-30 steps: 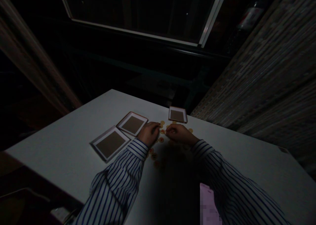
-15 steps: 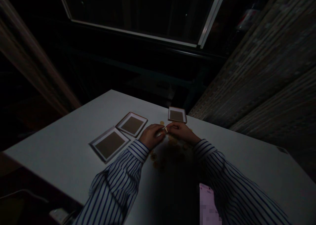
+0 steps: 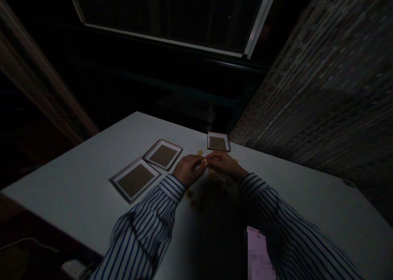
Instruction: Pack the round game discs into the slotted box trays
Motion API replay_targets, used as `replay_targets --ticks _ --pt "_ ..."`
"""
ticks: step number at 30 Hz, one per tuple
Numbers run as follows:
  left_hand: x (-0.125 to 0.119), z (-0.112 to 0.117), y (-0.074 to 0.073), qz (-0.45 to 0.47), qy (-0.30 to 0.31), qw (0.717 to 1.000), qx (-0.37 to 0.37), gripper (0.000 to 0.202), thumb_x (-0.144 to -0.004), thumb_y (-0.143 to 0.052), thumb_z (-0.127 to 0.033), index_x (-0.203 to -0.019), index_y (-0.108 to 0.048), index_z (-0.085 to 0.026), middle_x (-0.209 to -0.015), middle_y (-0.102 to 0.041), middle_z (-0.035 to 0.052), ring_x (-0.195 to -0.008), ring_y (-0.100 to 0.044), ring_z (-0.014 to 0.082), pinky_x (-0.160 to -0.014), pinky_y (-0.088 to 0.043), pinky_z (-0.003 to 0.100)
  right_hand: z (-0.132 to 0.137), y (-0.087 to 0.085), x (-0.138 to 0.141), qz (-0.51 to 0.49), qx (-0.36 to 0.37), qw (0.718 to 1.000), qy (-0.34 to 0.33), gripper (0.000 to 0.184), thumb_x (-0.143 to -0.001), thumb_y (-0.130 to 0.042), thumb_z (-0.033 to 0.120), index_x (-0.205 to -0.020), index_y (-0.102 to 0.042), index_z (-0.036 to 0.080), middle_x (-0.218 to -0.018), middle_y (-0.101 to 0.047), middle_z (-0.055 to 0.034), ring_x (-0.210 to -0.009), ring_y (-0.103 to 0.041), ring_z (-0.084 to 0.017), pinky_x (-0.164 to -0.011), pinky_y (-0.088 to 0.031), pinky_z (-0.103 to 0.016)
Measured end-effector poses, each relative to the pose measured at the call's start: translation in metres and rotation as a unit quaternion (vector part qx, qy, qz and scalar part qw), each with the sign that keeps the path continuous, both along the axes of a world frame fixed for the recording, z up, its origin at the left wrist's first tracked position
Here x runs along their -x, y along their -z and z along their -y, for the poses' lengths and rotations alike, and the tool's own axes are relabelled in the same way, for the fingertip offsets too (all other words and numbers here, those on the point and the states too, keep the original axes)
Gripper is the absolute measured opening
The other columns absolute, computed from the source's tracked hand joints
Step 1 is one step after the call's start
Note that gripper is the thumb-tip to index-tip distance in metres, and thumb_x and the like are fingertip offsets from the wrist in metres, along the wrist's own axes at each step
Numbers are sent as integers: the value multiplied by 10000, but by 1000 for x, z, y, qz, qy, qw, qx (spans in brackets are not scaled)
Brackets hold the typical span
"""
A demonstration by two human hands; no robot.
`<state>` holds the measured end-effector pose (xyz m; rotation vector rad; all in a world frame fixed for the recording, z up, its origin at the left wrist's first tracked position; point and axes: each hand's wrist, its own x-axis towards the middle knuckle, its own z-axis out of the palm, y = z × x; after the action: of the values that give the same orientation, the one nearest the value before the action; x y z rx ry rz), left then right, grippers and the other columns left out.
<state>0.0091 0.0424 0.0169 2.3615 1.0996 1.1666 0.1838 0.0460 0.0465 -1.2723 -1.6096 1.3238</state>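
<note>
My left hand [image 3: 188, 169] and my right hand [image 3: 224, 163] meet over the white table [image 3: 101, 161], fingertips nearly touching. Pinched between them is a small pale piece [image 3: 204, 162] with a reddish mark; the dim light hides its exact kind. Several small round yellowish pieces lie around and under the hands, among them a flat yellow disc [image 3: 200, 152] just beyond the fingers and a darker-centred round piece [image 3: 190, 194] by my left wrist. Many of them are lost in the shadow between my forearms.
To the left, a framed tray [image 3: 147, 147] overlaps a larger one [image 3: 118, 177]; both show brown inner panels. A third small frame [image 3: 229, 144] stands at the far edge. A pink phone [image 3: 258, 243] lies near my right forearm. Curtains [image 3: 307, 100] hang close on the right.
Both hands stay in almost the same place, still closed on the small piece, which has turned slightly between the fingertips. The whole view has shifted a little.
</note>
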Motion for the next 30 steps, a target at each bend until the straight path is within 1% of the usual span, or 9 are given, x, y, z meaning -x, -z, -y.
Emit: replay_targets --ticks 5,9,11,13,16,19,21,25,30 --pt "0 2 -2 3 7 1000 4 211 -782 -536 -291 -951 -616 -194 -920 -674 61 -873 -596 182 -811 -463 327 2 1 -2 -8 -7 1000 -13 251 -656 -655 344 -806 -629 144 -836 -672 -37 -800 -610 -138 -783 -454 -291" --pt "0 1 0 26 11 999 23 209 -761 -559 -273 -948 -620 -203 -918 -667 58 -878 -594 181 -811 -469 330 4 -3 -2 21 -13 1000 2 269 -660 -654 347 -838 -630 147 -799 -671 -34 -763 -613 -144 -712 -473 -280" --pt "0 -1 2 55 16 997 46 226 -754 -572 -276 -962 -618 -202 -924 -662 59 -871 -597 175 -801 -476 325 5 -5 -2 22 -12 1000 12 268 -655 -657 341 -841 -626 150 -774 -668 -27 -736 -614 -142 -679 -476 -271" --pt "-1 -2 5 94 29 992 78 245 -748 -586 -292 -968 -620 -191 -916 -658 61 -837 -603 162 -776 -488 310 5 -7 -1 10 -14 1000 8 257 -658 -655 329 -844 -621 156 -784 -670 -26 -745 -617 -144 -688 -477 -273" --pt "-3 -3 6 167 48 973 153 274 -723 -618 -309 -954 -623 -162 -881 -665 61 -783 -614 145 -741 -507 289 6 -8 -1 -6 -22 1000 -5 247 -670 -644 307 -870 -617 165 -817 -673 -28 -781 -619 -148 -732 -476 -288" --pt "-5 -3 6 236 57 941 238 299 -678 -661 -303 -924 -620 -138 -844 -678 58 -753 -626 144 -725 -521 294 6 -8 -1 -10 -32 999 -13 247 -678 -636 295 -888 -620 167 -832 -671 -28 -793 -616 -146 -747 -473 -289" --pt "-5 -4 5 273 64 920 275 313 -652 -683 -309 -901 -619 -130 -833 -685 61 -746 -632 150 -729 -526 312 7 -8 -1 -10 -36 999 -17 249 -687 -628 298 -896 -623 164 -832 -670 -27 -788 -614 -142 -739 -474 -282" --pt "-4 -6 5 310 80 894 313 340 -623 -702 -345 -872 -622 -128 -833 -692 70 -760 -641 164 -767 -522 350 7 -11 -2 12 -58 998 -38 262 -703 -615 316 -911 -624 156 -837 -670 -34 -777 -613 -144 -725 -478 -284" --pt "-3 -6 4 309 79 889 328 402 -589 -719 -405 -867 -637 -127 -841 -700 78 -780 -643 174 -785 -515 348 7 -12 -3 58 -93 992 -65 274 -712 -614 309 -932 -608 146 -838 -671 -48 -777 -621 -157 -733 -483 -302"
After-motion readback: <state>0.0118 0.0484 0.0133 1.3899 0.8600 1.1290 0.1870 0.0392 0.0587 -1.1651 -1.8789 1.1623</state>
